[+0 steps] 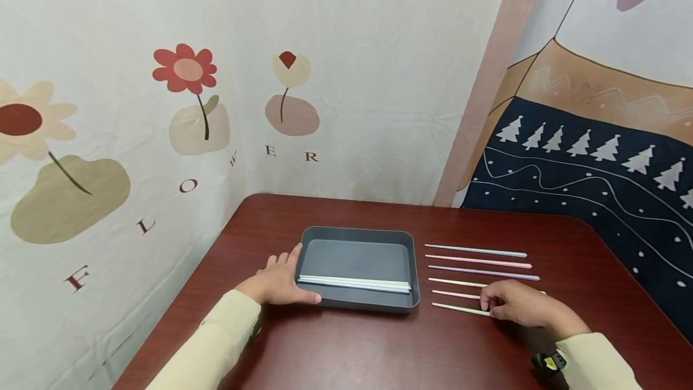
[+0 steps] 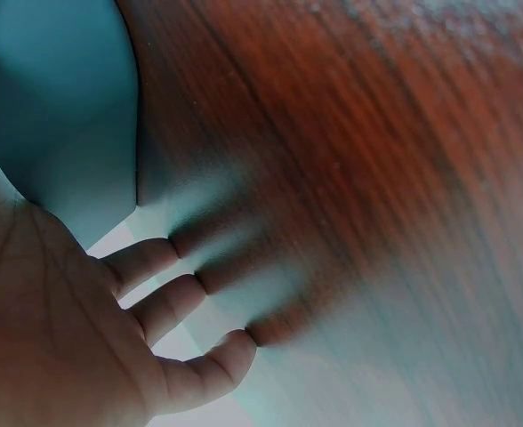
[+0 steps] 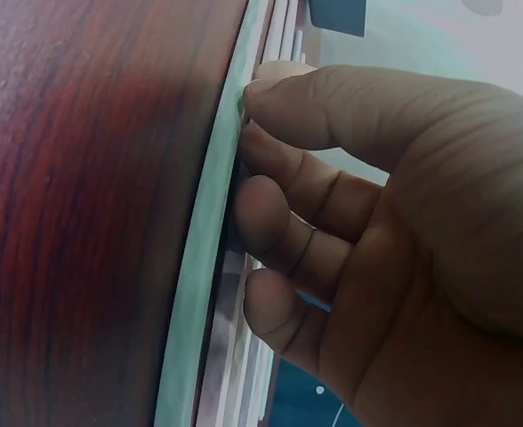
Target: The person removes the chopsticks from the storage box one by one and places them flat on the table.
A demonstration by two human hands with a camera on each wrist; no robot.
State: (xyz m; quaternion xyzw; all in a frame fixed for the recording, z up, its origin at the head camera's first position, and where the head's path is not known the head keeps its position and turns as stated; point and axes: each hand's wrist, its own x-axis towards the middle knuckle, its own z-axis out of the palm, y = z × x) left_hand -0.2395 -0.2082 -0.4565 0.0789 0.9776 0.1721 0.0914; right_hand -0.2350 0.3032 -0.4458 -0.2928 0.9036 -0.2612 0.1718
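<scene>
A dark grey rectangular tray [image 1: 357, 256] sits on the table, with several pale chopsticks [image 1: 354, 283] lying side by side near its front wall. My left hand [image 1: 281, 278] spreads its fingers and thumb round the tray's front left corner. In the left wrist view three fingertips of that hand [image 2: 177, 329] rest on the tabletop beside the tray. Right of the tray, my right hand [image 1: 522, 304] pinches the nearest chopstick [image 1: 460, 308], a pale green one, between thumb and finger. The right wrist view shows this chopstick [image 3: 195, 267] along the curled fingers. The hand hides its right end.
Behind it lie other chopsticks in a row, among them a blue one [image 1: 476, 250], a pink one [image 1: 479, 261] and a purple one [image 1: 484, 272]. The reddish-brown table [image 1: 379, 348] meets a printed fabric wall [image 1: 373, 77] at its back and left.
</scene>
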